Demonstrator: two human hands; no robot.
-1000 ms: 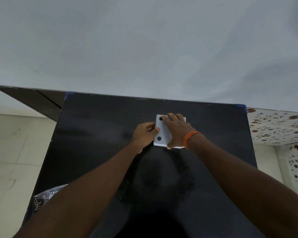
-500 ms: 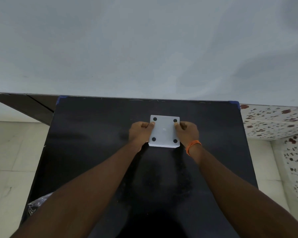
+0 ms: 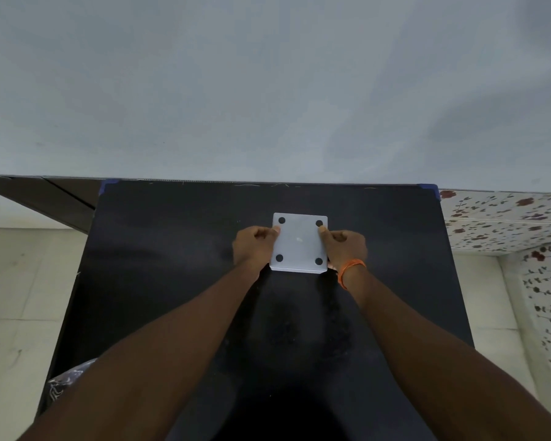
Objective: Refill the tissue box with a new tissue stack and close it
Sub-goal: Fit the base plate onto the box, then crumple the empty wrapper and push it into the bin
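Note:
A square white tissue box (image 3: 299, 241) lies upside down near the far middle of the black table (image 3: 172, 249), its flat base with a black round foot in each corner facing up. My left hand (image 3: 255, 246) grips its left side, thumb on the base edge. My right hand (image 3: 344, 246), with an orange band at the wrist, grips the right side the same way. The box's opening and any tissue inside are hidden underneath.
A crinkled clear plastic wrapper (image 3: 67, 380) pokes out at the table's near left edge, partly behind my left forearm. A pale wall runs along the table's far edge. Tiled floor lies to the left, a flower-patterned surface (image 3: 506, 218) to the right.
My right hand slid off the top of the base to the box's right side, uncovering the whole base. Both hands now hold the box by its sides.

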